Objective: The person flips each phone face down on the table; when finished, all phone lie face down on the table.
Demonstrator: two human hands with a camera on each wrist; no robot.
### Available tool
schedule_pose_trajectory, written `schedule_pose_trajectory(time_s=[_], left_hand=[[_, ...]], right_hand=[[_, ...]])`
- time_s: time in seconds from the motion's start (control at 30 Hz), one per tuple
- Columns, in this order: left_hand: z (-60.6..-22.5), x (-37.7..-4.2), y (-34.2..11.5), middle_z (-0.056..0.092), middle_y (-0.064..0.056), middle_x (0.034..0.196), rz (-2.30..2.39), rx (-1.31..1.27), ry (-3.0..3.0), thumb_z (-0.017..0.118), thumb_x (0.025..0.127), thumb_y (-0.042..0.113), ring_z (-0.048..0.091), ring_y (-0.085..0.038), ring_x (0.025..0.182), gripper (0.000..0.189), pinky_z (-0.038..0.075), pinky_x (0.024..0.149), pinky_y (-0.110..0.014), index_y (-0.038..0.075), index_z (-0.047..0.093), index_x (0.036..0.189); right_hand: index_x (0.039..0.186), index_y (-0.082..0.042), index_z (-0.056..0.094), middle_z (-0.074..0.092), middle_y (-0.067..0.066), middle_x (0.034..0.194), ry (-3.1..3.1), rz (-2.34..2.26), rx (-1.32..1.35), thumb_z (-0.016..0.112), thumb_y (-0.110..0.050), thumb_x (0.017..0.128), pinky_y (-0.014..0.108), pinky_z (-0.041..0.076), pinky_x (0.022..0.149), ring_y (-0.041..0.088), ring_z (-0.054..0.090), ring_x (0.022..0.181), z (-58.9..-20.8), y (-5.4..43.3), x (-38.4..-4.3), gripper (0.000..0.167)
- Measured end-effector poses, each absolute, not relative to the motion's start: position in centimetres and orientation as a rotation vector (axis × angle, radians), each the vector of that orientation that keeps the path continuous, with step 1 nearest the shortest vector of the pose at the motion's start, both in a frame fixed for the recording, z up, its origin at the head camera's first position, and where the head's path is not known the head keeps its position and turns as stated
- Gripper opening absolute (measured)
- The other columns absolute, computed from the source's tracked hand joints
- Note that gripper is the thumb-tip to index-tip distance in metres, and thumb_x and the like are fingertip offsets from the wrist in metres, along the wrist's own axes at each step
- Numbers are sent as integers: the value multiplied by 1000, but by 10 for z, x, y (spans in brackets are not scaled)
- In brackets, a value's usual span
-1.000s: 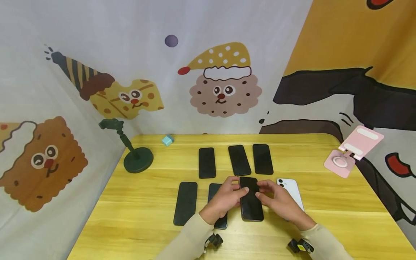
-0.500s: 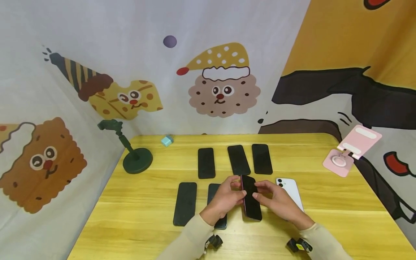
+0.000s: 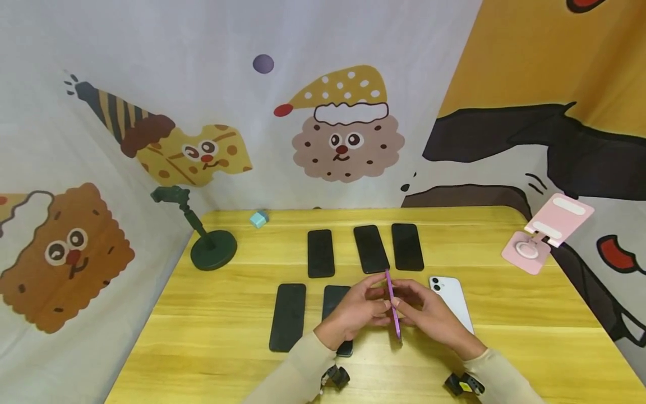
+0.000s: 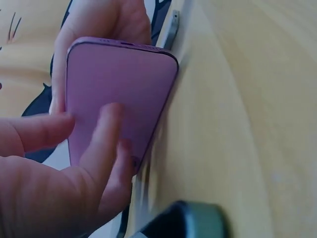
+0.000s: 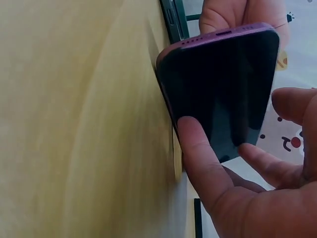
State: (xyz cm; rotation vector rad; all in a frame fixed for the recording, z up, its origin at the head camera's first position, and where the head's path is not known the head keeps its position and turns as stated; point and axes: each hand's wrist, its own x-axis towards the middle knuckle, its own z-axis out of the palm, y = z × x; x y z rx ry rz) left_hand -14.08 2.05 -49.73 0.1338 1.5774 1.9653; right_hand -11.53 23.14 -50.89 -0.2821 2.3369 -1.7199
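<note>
Glossy yellow wood table [image 3: 212,336], slim purple phone [image 3: 393,306] edge-up, pinched between left hand [image 3: 353,313] and right hand [image 3: 429,314].

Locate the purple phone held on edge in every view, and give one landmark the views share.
Head: purple phone low centre, edge-on between both hands.
Left wrist: its purple back fills upper left.
Right wrist: its dark screen upper right.
Shared landmark: yellow wooden table.
</note>
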Motion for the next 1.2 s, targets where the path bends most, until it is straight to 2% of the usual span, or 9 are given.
schedule_pose_trajectory(time_s=[0.27, 0.57, 0.7, 0.8, 0.93, 1.07, 1.2], left_hand=[[-500, -140, 24, 47, -21, 159, 1935, 166, 1551, 72, 93, -10, 74, -29, 110, 84, 59, 96, -60, 34, 47, 160], [-499, -139, 26, 52, -14, 146, 1924, 171, 1563, 73, 94, -8, 73, -23, 110, 81, 64, 91, -48, 36, 50, 157], [-499, -139, 25, 49, -12, 149, 1925, 156, 1602, 76, 93, -5, 70, -23, 110, 79, 64, 90, -46, 37, 53, 155], [-501, -138, 25, 48, -11, 153, 1931, 124, 1627, 77, 92, -5, 70, -23, 108, 78, 64, 89, -45, 35, 54, 155], [-504, -136, 23, 47, -12, 153, 1932, 92, 1645, 78, 92, -4, 73, -24, 109, 79, 65, 88, -45, 28, 49, 159], [-506, -136, 21, 50, -14, 150, 1936, 98, 1623, 76, 92, -6, 73, -27, 110, 79, 64, 89, -48, 17, 44, 160], [-504, -137, 20, 53, -17, 140, 1937, 131, 1600, 72, 92, -10, 73, -30, 105, 79, 64, 89, -52, 14, 41, 161]], right_hand=[[156, -17, 47, 54, 31, 150, 2265, -1757, -224, 69, -28, 106, 42, 66, 70, 45, 63, 128, -507, 233, -113, 56], [165, -22, 36, 56, 34, 149, 2298, -1765, -215, 69, -19, 105, 41, 66, 67, 43, 68, 122, -498, 235, -108, 69], [169, -20, 29, 53, 35, 151, 2269, -1797, -165, 66, -9, 104, 43, 66, 65, 38, 72, 115, -493, 237, -108, 76], [170, -15, 23, 51, 37, 152, 2231, -1839, -143, 62, -3, 104, 45, 66, 66, 34, 74, 111, -491, 239, -108, 78], [171, -11, 16, 47, 40, 153, 2165, -1877, -142, 57, 1, 104, 47, 66, 67, 32, 76, 105, -493, 242, -107, 79], [170, -14, 18, 49, 38, 153, 2118, -1903, -98, 55, 2, 104, 50, 66, 69, 31, 77, 102, -496, 243, -108, 78], [170, -17, 20, 47, 36, 156, 2091, -1917, -69, 56, 0, 105, 52, 66, 73, 34, 76, 106, -497, 243, -110, 76]])
